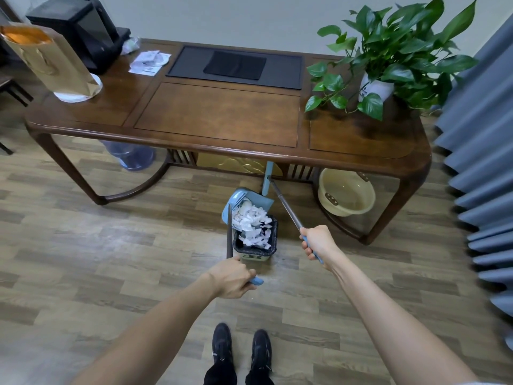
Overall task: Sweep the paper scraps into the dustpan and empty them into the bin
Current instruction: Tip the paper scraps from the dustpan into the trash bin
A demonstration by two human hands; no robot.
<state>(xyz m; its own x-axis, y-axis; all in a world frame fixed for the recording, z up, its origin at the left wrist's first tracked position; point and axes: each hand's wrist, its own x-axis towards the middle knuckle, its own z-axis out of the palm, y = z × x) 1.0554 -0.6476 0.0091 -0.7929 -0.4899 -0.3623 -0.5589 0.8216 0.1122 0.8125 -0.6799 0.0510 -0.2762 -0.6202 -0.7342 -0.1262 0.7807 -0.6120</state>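
Observation:
A small bin with a black liner stands on the wood floor in front of the table. The light-blue dustpan is tipped over its far rim, and white paper scraps spill from the pan into the bin. My left hand grips the blue end of the dustpan's long handle. My right hand grips the broom handle, which slants up to the blue broom head under the table edge.
A long dark wooden table fills the far side, bearing a potted plant, a black mat, papers and a paper bag. Beneath it sit a yellow basin and a water jug. Grey curtains hang at right.

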